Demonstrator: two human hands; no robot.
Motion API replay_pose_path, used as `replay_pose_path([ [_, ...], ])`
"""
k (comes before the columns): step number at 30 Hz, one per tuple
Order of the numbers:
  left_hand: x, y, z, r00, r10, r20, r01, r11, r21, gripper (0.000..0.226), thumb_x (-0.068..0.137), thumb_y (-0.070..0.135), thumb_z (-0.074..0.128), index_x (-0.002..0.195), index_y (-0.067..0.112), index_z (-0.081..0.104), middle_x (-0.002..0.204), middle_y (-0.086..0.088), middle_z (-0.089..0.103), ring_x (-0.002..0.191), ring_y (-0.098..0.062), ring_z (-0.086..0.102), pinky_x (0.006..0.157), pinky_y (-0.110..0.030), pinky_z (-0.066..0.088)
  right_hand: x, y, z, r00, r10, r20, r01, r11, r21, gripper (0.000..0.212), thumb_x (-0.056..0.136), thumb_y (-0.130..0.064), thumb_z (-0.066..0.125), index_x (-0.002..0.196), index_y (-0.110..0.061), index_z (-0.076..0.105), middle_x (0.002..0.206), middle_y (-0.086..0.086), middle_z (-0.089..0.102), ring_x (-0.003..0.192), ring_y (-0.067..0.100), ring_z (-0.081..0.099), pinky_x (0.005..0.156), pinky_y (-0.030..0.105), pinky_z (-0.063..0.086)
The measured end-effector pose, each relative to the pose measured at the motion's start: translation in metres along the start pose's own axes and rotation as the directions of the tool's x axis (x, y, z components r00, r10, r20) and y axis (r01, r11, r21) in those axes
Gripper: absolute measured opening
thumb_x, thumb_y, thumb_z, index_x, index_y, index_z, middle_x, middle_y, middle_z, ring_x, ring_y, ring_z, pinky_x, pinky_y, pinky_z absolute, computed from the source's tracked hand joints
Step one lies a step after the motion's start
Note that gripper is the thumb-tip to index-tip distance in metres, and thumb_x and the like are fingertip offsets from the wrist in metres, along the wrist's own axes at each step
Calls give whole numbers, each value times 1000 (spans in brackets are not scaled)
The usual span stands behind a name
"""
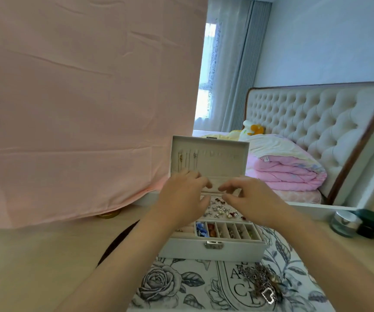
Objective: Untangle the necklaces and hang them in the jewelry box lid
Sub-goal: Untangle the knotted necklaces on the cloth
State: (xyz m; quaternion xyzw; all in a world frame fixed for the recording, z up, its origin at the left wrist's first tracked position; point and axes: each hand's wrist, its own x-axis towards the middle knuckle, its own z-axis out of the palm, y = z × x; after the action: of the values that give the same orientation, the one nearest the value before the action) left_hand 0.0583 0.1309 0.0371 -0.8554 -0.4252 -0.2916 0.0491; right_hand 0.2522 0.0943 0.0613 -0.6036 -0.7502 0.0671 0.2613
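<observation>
The white jewelry box (213, 246) stands open on a floral cloth, its lid (209, 157) upright. Two or three thin necklaces (187, 161) hang from hooks at the lid's left side. My left hand (181, 197) is raised in front of the lid's lower edge, fingers bent toward the spot below those necklaces. My right hand (251, 199) hovers beside it over the tray, fingertips drawn close together. No chain shows between the fingers of either hand. A tangled heap of necklaces (260, 282) lies on the cloth at the near right.
The box tray holds loose pearl earrings (221, 210) and small compartments of beads. A pink sheet (80, 109) hangs at the left. A glass jar (345, 222) and dark items sit at the right. A mirror behind reflects a bed.
</observation>
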Motion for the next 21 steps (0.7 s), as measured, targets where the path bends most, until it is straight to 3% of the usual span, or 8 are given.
replay_pose_path([
  [3,-22,30,-4,998,17,62,-6,986,-166,23,96,40,56,116,33,65,109,15,60,96,-6,54,87,-30,50,-42,7,-13,996,63,68,-65,997,36,11,91,-37,66,98,-39,75,90,-18,69,75,-7,60,75,19,47],
  [7,-53,69,8,987,74,144,-37,969,-246,13,95,32,55,100,34,66,94,16,59,78,-1,54,75,-29,54,-92,20,-19,975,152,162,-143,988,-61,9,90,-37,66,94,-37,74,92,-20,68,76,-5,60,69,16,45],
  [9,-63,81,21,975,94,203,-48,974,-222,14,95,29,53,100,31,66,93,15,61,82,-4,56,77,-31,55,-111,28,-16,957,193,217,-175,980,-98,10,89,-38,67,98,-39,72,97,-20,67,80,-5,60,70,14,45],
  [12,-74,93,40,959,80,271,-31,983,-179,19,95,29,55,110,29,67,107,11,62,95,-12,59,86,-34,54,-132,37,-5,904,265,335,-230,963,-142,33,84,-42,72,116,-39,67,114,-16,62,97,4,63,88,24,53],
  [15,-82,100,52,938,118,325,-65,983,-171,34,94,33,58,128,29,62,123,7,59,111,-17,57,91,-34,50,-143,40,6,895,265,358,-213,960,-181,54,82,-39,73,133,-37,57,118,-8,50,107,12,55,95,23,45],
  [17,-87,101,57,923,155,353,-97,979,-177,40,93,36,59,133,28,61,124,5,61,112,-20,57,92,-38,49,-145,38,11,910,236,340,-205,971,-126,47,83,-32,73,129,-35,61,107,-11,48,101,12,54,87,18,42],
  [19,-90,99,58,923,154,352,-97,980,-175,41,93,37,61,133,27,61,123,3,61,112,-19,56,92,-38,48,-144,35,16,924,197,327,-173,980,-102,26,85,-25,71,109,-34,67,91,-17,52,89,10,57,71,13,41],
  [21,-94,93,56,929,135,344,-79,982,-171,39,93,38,61,130,27,62,120,4,60,110,-18,55,91,-37,47,-139,30,23,926,187,329,-166,982,-92,11,83,-26,71,91,-32,66,83,-11,62,82,12,62,63,17,44],
])
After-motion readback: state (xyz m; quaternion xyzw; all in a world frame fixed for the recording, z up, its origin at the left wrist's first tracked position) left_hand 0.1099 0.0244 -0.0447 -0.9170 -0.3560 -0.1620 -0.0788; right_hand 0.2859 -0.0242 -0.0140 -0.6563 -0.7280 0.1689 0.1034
